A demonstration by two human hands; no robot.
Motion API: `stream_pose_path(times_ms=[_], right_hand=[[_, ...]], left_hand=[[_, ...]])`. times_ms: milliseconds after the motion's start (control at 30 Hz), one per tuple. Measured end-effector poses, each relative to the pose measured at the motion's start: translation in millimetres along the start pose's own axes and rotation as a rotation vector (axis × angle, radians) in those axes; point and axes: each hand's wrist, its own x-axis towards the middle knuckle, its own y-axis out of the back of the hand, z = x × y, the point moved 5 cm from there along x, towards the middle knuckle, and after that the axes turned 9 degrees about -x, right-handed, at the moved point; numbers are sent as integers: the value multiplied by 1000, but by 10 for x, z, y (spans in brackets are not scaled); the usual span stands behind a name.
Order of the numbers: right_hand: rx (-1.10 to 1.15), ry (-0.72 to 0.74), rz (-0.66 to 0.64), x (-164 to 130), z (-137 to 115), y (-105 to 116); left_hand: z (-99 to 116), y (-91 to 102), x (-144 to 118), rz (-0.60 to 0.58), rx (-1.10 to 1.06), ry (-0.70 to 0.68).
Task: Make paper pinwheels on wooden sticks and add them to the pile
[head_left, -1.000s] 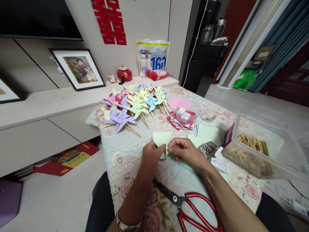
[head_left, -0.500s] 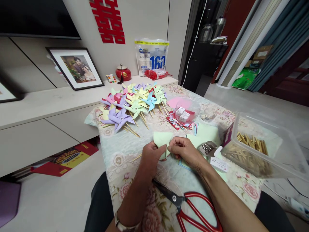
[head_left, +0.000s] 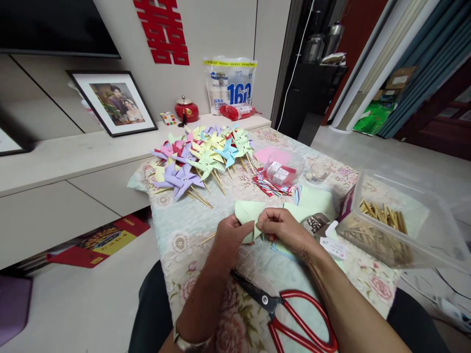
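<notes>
Between my two hands is a light green sheet of paper point(head_left: 247, 210), its corners bent in toward the middle. My left hand point(head_left: 232, 231) grips its left side with the thumb on top. My right hand point(head_left: 276, 224) pinches it from the right, fingertips meeting the left thumb. A thin wooden stick point(head_left: 208, 239) lies beside my left hand. Scissors point(head_left: 270, 300) with red handles rest on the cloth below both hands. More light green paper point(head_left: 314, 201) is stacked past my right hand, with a small open box of metal fasteners point(head_left: 315, 223) near it.
Finished paper pinwheels point(head_left: 206, 152) on sticks lie heaped at the back left. A clear plastic bin point(head_left: 437, 235) of short wooden sticks stands at the right edge. A clear round container point(head_left: 294, 164) and red paper strips point(head_left: 270, 186) sit mid-table. A framed photo point(head_left: 114, 104) leans behind.
Both hands keep almost the same grip on the green paper. The view has shifted very slightly; nothing else has visibly moved.
</notes>
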Motion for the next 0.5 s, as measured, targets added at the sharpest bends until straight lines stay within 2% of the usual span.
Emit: stream_pose_path(times_ms=[333, 500], right_hand=[[-53, -3, -17, 9, 9, 17], [-41, -9, 1, 22, 32, 37]], left_hand=[[-16, -4, -11, 11, -15, 25], [-26, -11, -10, -36, -14, 43]])
